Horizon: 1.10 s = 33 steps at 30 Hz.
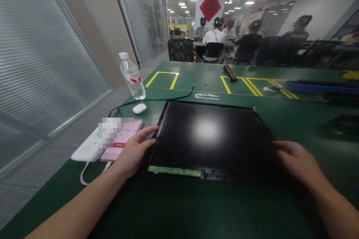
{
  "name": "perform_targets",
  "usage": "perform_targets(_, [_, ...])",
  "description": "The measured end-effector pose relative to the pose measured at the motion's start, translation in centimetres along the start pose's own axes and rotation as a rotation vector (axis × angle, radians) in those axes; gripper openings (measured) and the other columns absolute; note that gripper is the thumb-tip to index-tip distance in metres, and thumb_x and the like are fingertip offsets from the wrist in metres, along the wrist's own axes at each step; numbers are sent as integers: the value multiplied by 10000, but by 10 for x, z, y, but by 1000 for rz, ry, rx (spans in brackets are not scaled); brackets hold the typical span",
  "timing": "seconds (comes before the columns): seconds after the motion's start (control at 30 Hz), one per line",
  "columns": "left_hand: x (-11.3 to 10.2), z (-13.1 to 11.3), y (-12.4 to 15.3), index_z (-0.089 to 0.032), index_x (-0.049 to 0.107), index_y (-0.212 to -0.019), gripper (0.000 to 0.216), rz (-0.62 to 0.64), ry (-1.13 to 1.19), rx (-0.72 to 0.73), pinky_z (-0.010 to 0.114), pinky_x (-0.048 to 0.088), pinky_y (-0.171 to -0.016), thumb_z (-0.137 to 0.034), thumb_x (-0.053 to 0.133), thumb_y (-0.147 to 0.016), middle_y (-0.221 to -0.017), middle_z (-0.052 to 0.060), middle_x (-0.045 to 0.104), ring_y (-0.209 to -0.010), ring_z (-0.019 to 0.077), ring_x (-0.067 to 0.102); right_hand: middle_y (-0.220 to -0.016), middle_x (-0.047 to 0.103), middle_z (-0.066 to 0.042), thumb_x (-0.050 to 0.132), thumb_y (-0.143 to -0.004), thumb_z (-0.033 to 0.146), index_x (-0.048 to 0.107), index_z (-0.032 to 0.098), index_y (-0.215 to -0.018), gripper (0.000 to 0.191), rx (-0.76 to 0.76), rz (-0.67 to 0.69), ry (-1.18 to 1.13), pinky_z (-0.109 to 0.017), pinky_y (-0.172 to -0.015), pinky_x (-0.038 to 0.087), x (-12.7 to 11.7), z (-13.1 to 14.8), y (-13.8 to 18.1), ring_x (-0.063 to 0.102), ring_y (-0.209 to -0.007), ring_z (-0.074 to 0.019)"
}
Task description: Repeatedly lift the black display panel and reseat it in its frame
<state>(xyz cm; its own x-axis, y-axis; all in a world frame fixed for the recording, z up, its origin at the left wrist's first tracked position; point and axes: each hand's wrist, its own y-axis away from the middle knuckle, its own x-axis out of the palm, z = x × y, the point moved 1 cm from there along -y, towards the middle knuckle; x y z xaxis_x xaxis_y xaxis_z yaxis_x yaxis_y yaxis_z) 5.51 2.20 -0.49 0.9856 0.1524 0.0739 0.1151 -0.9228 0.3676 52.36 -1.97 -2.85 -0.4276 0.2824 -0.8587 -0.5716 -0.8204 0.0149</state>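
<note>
A black flat display panel (pixel 210 134) lies on the green table (pixel 196 209), with a narrow green circuit strip (pixel 174 171) along its near edge. My left hand (pixel 134 151) grips the panel's left edge, fingers curled onto it. My right hand (pixel 297 158) holds the panel's right edge, fingers bent over the rim.
Left of the panel lie a phone with a pink screen (pixel 121 145), a white power bank (pixel 86 149), a white earbud case (pixel 139 108), a black cable (pixel 157 99) and a water bottle (pixel 132 76). A black connector strip (pixel 230 73) and blue tray (pixel 319 86) lie farther back. People sit at a far table.
</note>
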Motion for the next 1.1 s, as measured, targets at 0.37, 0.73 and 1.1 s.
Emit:
perform_targets(0.37, [1,4,0,-238,645,-1416,649,73,133,-109,321,689,-693,-103,812,-803,-1172,77,840,-873,248,846,-1103,744,-153,509,-774,312,743,240,-923,287,-14,-4,2,-467,-893,532,-1,-1,-1,708,-970,-354])
perform_targets(0.73, [-4,0,3,-244,676,-1427,815,182,25,-113,431,669,-906,-148,928,-657,-1234,90,845,-1054,320,824,-1036,725,-150,505,-758,358,729,235,-962,327,-9,36,4,-474,-898,519,1,-3,-2,699,-971,-365])
perform_targets(1.1, [-9,-2,4,-256,687,-1417,808,240,-18,16,460,578,-1088,-273,959,-656,-1451,98,744,-1319,351,699,-1067,732,-158,501,-772,352,736,232,-927,306,-34,27,26,-469,-865,525,-1,2,0,698,-956,-358])
